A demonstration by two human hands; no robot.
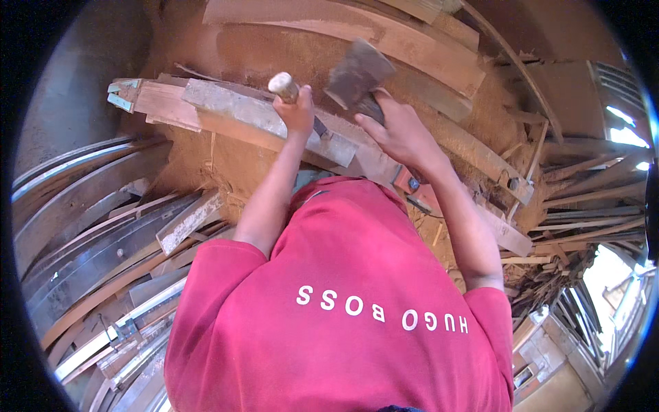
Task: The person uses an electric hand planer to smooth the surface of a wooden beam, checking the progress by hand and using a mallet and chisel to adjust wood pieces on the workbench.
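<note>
My left hand point(296, 112) is closed around the handle of a chisel point(282, 85), its pale round butt sticking out above my fist. The blade is not plainly visible. That hand is over a grey-topped wooden beam point(230, 104), where a small dark patch shows beside it; whether this is a slot or metal I cannot tell. My right hand point(399, 134) grips the short handle of a dark, blocky mallet point(360, 72). The mallet head is raised above the wood, to the right of the chisel butt and apart from it.
Sawdust covers the ground around several long planks point(412, 51) on the far side. An orange-red power tool point(424, 192) lies near my right forearm. Stacked boards point(103, 240) fill the left, and loose timber strips point(590, 206) pile up at the right.
</note>
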